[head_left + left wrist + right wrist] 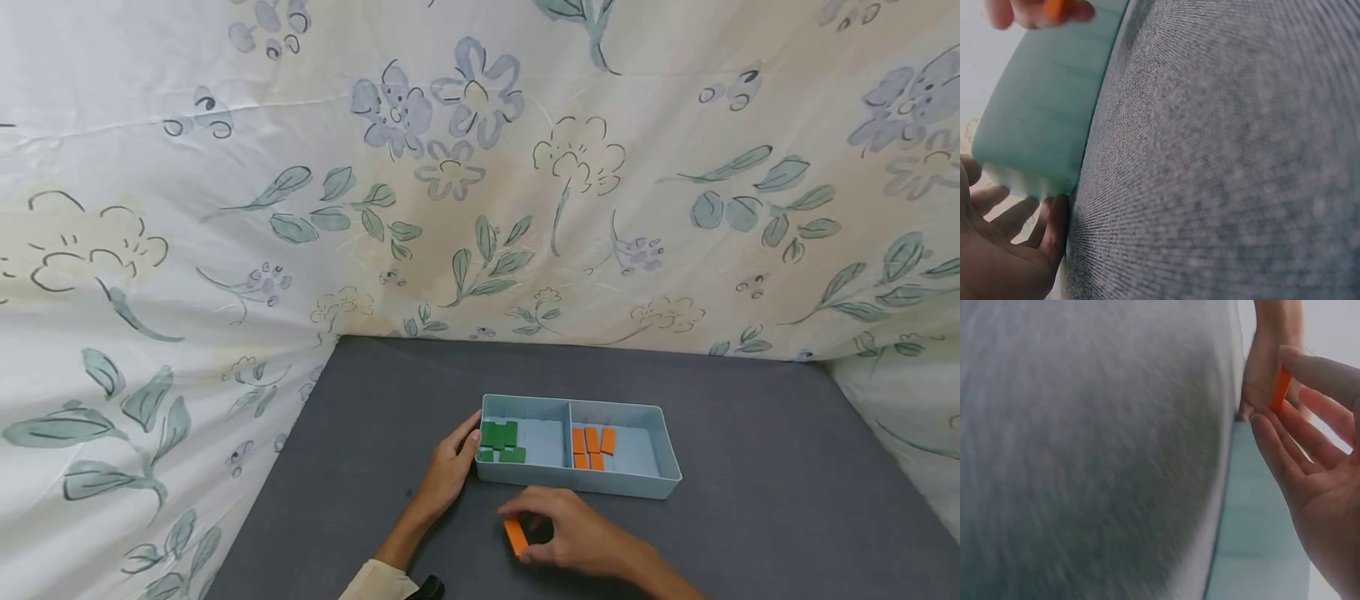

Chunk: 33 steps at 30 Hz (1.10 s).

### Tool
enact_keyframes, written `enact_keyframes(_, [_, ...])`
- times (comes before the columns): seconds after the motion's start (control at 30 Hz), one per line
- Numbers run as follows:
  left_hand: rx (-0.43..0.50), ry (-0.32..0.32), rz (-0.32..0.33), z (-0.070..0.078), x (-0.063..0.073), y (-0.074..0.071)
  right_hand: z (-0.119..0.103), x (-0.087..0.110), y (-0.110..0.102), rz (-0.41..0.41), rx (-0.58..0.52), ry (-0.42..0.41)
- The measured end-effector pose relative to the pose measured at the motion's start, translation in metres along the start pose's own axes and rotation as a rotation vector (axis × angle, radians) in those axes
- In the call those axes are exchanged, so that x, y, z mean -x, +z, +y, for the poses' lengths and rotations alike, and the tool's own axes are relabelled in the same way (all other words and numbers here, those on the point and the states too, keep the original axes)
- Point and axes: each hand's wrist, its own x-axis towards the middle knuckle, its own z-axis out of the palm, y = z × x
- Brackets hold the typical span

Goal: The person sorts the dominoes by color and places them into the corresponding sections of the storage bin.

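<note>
Between thumb and fingertips, my right hand point(573, 533) pinches a small orange block point(516, 537), held in front of the tray. The right wrist view shows the same orange block point(1281, 389) gripped at its ends. A light blue two-compartment tray point(577, 481) stands on the dark cloth. My left hand point(448, 471) rests against the tray's left end, its fingers extended along the end wall in the left wrist view. Several green blocks point(498, 435) lie in the left compartment. Several orange blocks point(592, 440) lie in the right compartment, near the divider point(570, 433).
A dark grey cloth point(765, 467) covers the table around the tray. Floral fabric point(480, 208) hangs behind the table and along both sides. A black object point(429, 588) shows at the left sleeve point(377, 582).
</note>
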Motion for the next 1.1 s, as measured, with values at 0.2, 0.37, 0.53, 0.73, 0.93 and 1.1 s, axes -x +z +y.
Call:
enact_keyframes(0.2, [0.017, 0.002, -0.009, 0.001, 0.001, 0.0, -0.007, 0.014, -0.019, 0.101, -0.001, 0.032])
enact_keyframes(0.37, [0.031, 0.006, -0.013, 0.001, 0.001, -0.001, -0.011, 0.026, -0.039, 0.202, 0.037, 0.058])
enact_keyframes(0.53, [0.033, 0.006, -0.015, 0.0, 0.0, -0.001, -0.011, 0.038, -0.058, 0.321, 0.069, 0.041])
enact_keyframes(0.73, [0.021, 0.007, -0.007, 0.0, 0.0, -0.001, -0.007, 0.043, -0.076, 0.43, 0.086, 0.107])
enact_keyframes(0.93, [0.025, 0.007, -0.004, 0.0, 0.0, 0.0, 0.002, 0.045, -0.089, 0.457, 0.156, 0.198])
enact_keyframes(1.1, [0.023, 0.009, -0.002, 0.0, -0.001, 0.0, 0.011, 0.048, -0.099, 0.432, 0.166, 0.229])
